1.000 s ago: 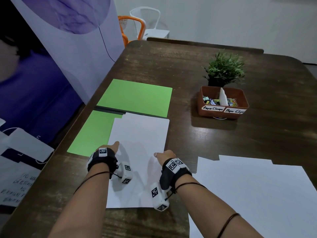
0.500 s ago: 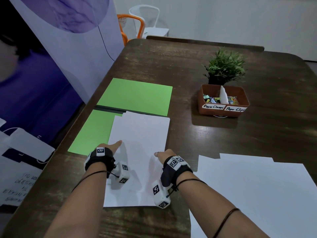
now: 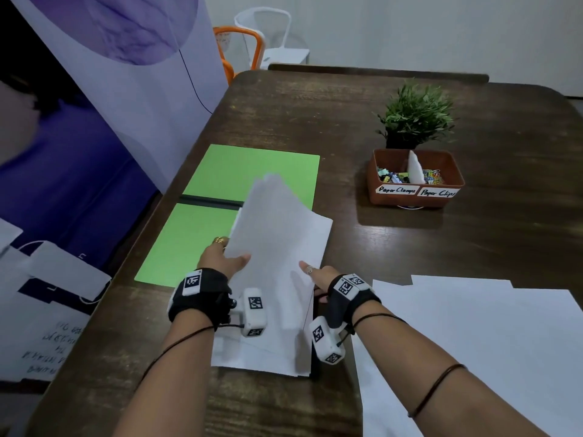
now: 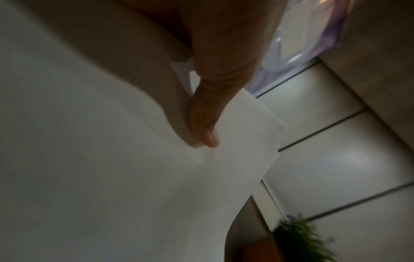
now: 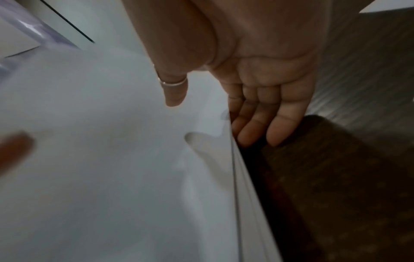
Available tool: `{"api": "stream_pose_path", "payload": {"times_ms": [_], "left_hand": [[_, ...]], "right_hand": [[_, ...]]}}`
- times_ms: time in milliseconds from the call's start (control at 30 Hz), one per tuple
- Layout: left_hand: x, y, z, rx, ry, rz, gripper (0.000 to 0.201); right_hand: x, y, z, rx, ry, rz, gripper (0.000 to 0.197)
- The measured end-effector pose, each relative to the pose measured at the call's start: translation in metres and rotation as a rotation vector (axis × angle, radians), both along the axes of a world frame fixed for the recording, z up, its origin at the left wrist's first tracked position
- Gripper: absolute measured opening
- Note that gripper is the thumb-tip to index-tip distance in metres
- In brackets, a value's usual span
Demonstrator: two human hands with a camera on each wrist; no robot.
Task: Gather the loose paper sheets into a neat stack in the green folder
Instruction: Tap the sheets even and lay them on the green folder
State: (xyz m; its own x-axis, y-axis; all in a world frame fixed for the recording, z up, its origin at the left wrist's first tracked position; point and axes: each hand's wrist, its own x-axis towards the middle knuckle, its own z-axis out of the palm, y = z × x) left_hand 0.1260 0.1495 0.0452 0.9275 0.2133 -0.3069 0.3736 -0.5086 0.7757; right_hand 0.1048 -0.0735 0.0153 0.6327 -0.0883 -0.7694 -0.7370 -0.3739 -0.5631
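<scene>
Roughly mid-lift: both hands had the paper sheets (image 3: 277,253) by their long edges. Left hand (image 3: 220,257) gripped the left edge, thumb on top and fingers under, with that side raised and curling. Right hand (image 3: 318,275) sat at the right edge, thumb (image 5: 174,88) over the top sheet and fingers (image 5: 268,124) down beside the edge; looked like a loose pinch, but the blur made that uncertain. Sheets' long axis ran away from the person, near ends still on the table (image 3: 410,89). Green folder (image 3: 195,244) lay open just left and ahead, partly under the stack's far end. Left hand was nearer it, so the shift should go leftward. More sheets (image 3: 473,342) lay apart on the right.
</scene>
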Motion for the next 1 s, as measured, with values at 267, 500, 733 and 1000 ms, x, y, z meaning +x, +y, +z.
{"api": "stream_pose_path", "payload": {"times_ms": [267,500,733,1000], "left_hand": [[-0.022,-0.062,0.084,-0.493,-0.257,-0.167,0.036],[-0.025,-0.086,0.113,-0.638,-0.461,-0.172,0.031],[-0.022,-0.112,0.115,-0.560,-0.550,-0.097,0.019],[-0.025,-0.126,0.079,-0.487,-0.603,0.100,0.019]], "right_hand": [[0.007,-0.047,0.012,0.351,-0.247,-0.410,0.014],[0.015,-0.112,0.104,0.672,-0.685,-0.373,0.099],[-0.021,-0.132,0.137,0.370,-0.852,-0.360,0.042],[-0.053,-0.097,0.132,0.378,-0.949,-0.589,0.027]]}}
